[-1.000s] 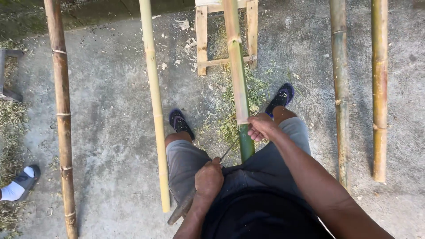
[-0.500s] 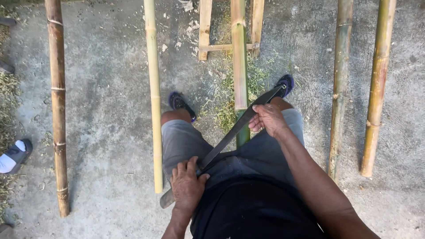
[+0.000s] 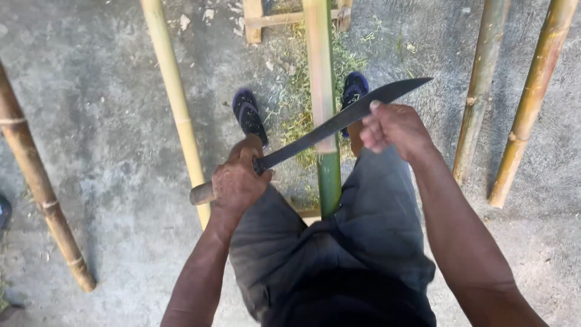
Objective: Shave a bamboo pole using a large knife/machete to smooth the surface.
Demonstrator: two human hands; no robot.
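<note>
Steel machete (image 3: 339,124) (long, curved) across bamboo (image 3: 321,91).

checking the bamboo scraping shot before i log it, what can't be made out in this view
- Near end of the green bamboo pole, head view: hidden between the person's legs.
- Far ends of the poles and most of the wooden stand: cut off by the top edge.
- Where the long knife meets the pole: edge contact not visible.
- Knife handle: mostly covered by the left hand.
- Right hand fingertips: curled behind the blade.

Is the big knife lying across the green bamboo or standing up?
Lying across: the machete crosses the bamboo pole, held by both hands.
</note>
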